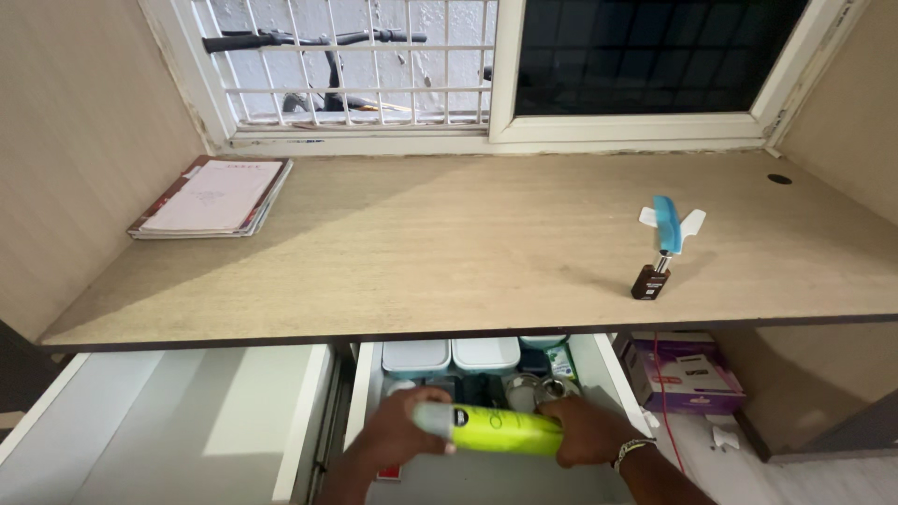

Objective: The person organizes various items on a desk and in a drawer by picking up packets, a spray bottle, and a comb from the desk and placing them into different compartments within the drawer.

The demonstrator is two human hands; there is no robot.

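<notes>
The yellow-green spray can [493, 430] lies sideways just above the open drawer [599, 369], left hand [400, 435] and right hand [587, 432] each with fingers wrapped round an end; it is not yet set down among the containers [449, 355]. The tabletop [449, 243] above carries a notebook stack [213, 196] and a small bottle [651, 280].

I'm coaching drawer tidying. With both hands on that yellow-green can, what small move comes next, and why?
Probably lower the can flat into the open drawer: the left hand and right hand hold it sideways just above the containers packed at the back.
</notes>
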